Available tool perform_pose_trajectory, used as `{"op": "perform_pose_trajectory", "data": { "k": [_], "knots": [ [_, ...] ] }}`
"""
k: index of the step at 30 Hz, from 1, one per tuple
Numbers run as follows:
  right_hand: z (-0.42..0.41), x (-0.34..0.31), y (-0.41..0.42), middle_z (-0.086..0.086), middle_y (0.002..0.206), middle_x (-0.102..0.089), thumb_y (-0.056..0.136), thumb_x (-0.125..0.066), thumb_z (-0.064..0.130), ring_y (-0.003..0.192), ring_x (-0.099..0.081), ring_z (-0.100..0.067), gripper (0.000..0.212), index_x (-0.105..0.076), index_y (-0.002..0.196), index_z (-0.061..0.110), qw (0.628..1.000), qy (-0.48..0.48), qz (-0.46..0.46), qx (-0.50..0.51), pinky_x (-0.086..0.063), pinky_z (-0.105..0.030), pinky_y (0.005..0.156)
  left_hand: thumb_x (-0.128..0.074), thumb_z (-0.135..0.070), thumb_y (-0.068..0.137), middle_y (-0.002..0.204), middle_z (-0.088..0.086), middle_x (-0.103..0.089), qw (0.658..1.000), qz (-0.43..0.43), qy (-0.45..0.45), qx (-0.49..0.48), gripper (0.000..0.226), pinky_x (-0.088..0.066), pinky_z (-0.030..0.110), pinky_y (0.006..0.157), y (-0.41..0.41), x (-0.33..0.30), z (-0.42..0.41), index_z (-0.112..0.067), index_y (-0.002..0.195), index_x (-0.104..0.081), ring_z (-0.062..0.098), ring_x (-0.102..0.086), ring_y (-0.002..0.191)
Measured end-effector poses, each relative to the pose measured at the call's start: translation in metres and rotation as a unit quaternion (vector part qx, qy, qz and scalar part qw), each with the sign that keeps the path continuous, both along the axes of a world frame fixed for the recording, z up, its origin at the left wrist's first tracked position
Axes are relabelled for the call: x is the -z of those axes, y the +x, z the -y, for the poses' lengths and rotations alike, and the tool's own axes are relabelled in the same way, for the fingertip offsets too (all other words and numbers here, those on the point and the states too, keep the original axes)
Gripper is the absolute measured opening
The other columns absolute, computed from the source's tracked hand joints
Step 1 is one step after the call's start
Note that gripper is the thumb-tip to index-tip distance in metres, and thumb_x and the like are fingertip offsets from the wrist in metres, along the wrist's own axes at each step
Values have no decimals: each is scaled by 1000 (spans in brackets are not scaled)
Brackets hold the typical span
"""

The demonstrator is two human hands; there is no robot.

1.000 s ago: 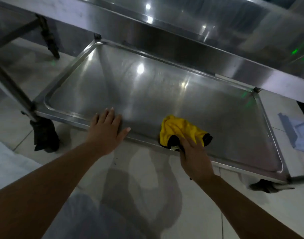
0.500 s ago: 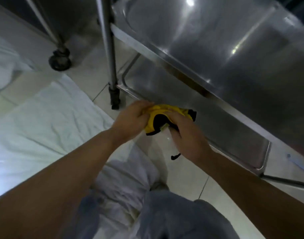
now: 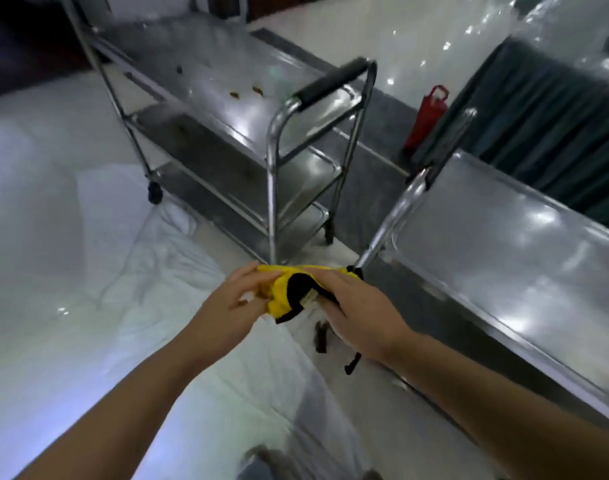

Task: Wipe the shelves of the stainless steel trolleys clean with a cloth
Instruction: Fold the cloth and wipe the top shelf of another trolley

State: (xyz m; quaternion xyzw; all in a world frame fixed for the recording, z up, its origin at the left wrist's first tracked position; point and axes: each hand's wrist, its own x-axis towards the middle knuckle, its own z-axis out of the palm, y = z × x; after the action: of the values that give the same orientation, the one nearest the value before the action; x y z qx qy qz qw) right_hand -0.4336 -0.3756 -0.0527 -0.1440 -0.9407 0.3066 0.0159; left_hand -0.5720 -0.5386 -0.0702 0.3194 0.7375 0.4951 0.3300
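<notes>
A yellow cloth with black trim [image 3: 283,292] is bunched between both hands in mid-air, in front of me. My left hand [image 3: 235,301] holds its left side and my right hand [image 3: 356,311] grips its right side. To the right stands a stainless steel trolley, its top shelf [image 3: 510,258] shiny and bare. Ahead stands a second steel trolley [image 3: 247,109] with three shelves and a black-gripped handle [image 3: 330,81]; a few small brown crumbs lie on its top shelf.
White sheets [image 3: 99,299] cover the floor on the left and under my arms. A red bag [image 3: 426,116] stands on the floor behind the trolleys, next to a dark green draped table [image 3: 545,119]. A small dark object [image 3: 320,337] lies on the tiles below my right hand.
I have risen from the low shelf of the right trolley. The cloth left that shelf and my left hand came off the rim to take hold of it. The view now faces the second trolley.
</notes>
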Motion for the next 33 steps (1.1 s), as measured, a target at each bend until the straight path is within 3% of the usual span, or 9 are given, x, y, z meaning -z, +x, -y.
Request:
{"op": "perform_pose_trajectory", "data": {
  "k": [3,5,8,14,17,20,27,30,33],
  "knots": [
    [13,-63,-50,10,123,-61,100,-41,33,108,-57,-13,35,-43,134,38,999,15,-33,8,-48,-34,84,-60,-19,90,121,-45,-35,999,-26,27,-13,50,-25,5,93,-38,-68,21,-69,96,-59,-24,-27,120],
    [20,-92,-76,9,107,-66,99,-41,37,92,-62,-15,31,-46,129,40,997,30,-57,37,-49,-32,72,-59,-27,91,132,-32,-39,997,-51,46,-26,37,-24,18,101,-57,-103,28,-59,110,-60,-12,-30,128],
    [24,-117,-107,8,87,-65,98,-40,39,76,-61,-14,25,-49,122,38,992,43,-87,82,-43,-30,59,-58,-35,92,131,-13,-50,992,-103,56,-37,29,-35,21,96,-79,-132,23,-44,120,-55,3,-47,122],
    [12,-160,-174,1,87,-65,96,-40,41,82,-61,-21,22,-56,107,30,989,-22,-76,128,-50,-36,72,-51,-49,93,103,-15,-64,993,-91,56,-56,16,-46,24,80,-128,-170,-14,-44,107,-57,3,-60,98],
    [-7,-166,-198,3,76,-64,94,-42,50,74,-63,-18,24,-56,90,31,990,-51,-69,109,-47,-34,65,-54,-47,93,95,-4,-68,992,-86,53,-71,21,-49,22,75,-164,-179,-40,-32,103,-64,9,-64,89],
    [-36,-162,-227,7,76,-62,98,-40,42,75,-61,-15,18,-54,93,33,995,-37,-50,79,-47,-33,69,-52,-38,96,85,-2,-69,993,-100,39,-56,22,-46,19,67,-205,-179,-68,-23,95,-69,10,-62,77],
    [-113,-138,-326,9,95,-65,101,-39,34,90,-60,-8,22,-59,110,32,991,-109,-57,51,-49,-27,78,-41,-28,101,93,9,-64,992,-101,-13,-77,26,-50,46,87,-320,-163,-137,-16,100,-65,26,-61,91],
    [-138,-127,-370,11,91,-63,101,-41,32,88,-59,-10,17,-57,101,36,989,-123,-68,49,-47,-25,76,-41,-32,101,98,7,-65,992,-102,-49,-55,27,-51,41,85,-364,-157,-157,-18,101,-64,22,-61,94],
    [-158,-116,-403,1,86,-64,100,-41,34,82,-62,-18,17,-56,93,37,988,-134,-56,58,-52,-43,76,-44,-39,99,85,1,-65,992,-100,-68,-34,30,-48,31,71,-402,-150,-172,-17,90,-63,16,-61,82]
  ]
}}
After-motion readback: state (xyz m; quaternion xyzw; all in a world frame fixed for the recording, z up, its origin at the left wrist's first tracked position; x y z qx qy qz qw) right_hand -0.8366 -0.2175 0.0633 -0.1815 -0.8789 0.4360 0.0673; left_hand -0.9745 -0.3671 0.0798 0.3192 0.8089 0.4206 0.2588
